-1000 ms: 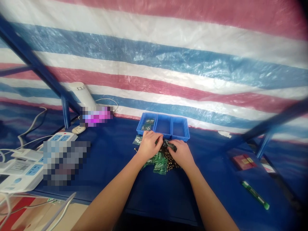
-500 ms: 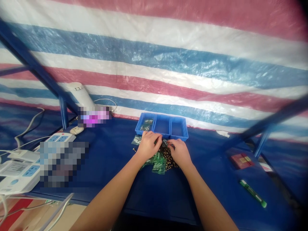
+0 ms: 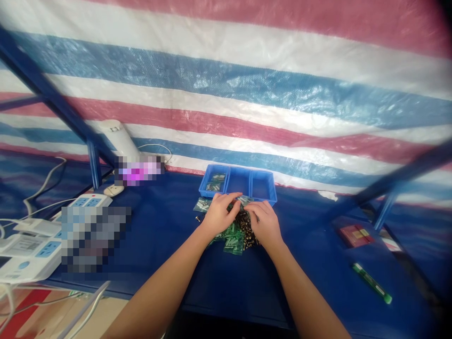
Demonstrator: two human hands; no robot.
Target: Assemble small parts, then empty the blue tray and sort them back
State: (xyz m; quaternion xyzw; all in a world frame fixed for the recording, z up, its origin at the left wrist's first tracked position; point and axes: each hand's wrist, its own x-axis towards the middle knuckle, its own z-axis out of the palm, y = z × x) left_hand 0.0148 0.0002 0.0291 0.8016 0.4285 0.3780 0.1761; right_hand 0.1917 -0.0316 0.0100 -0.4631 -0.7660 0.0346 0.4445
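Two bare hands work at a heap of packets near the back edge of the blue desk [image 3: 169, 235].

The left hand [image 3: 219, 214] and right hand [image 3: 265, 224] rest on the heap of green packets and small dark parts [image 3: 237, 235]. Their fingers are curled narrow and meet on one small clear packet [image 3: 243, 199]. Just behind, at the back edge, stands a blue three-compartment tray [image 3: 238, 194], more packets in its left compartment. A green pen [image 3: 371, 283] lies towards the right edge.

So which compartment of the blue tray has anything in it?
The left compartment: small green packets lie in it; the middle compartment and right compartment show only bare blue floor.
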